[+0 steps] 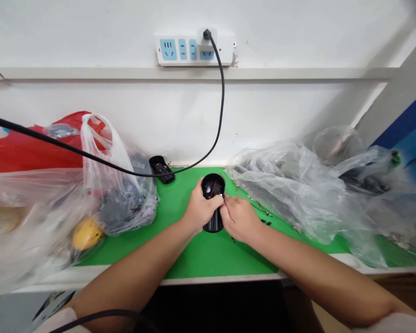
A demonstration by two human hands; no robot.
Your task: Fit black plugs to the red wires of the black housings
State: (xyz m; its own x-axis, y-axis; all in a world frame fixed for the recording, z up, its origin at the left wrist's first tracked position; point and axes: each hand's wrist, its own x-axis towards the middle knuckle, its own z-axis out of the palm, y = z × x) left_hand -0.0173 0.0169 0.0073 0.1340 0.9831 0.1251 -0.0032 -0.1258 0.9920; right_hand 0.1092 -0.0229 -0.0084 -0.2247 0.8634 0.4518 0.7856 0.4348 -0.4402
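Observation:
A black cylindrical plastic housing [213, 187] stands on the green mat [201, 252] at the centre, its open top showing a thin red wire inside. My left hand [198, 210] is wrapped round its left side. My right hand [240, 217] is closed at its right side, fingertips pinched on something small and white at the rim that I cannot make out. Small metal parts [263, 212] lie on the mat just right of my right hand.
A black part [162, 169] lies at the back of the mat. Clear plastic bags [118, 194] of dark parts crowd the left; a crumpled clear bag [298, 194] covers the right. A black cable [222, 92] runs from the wall power strip [194, 48] across to the left.

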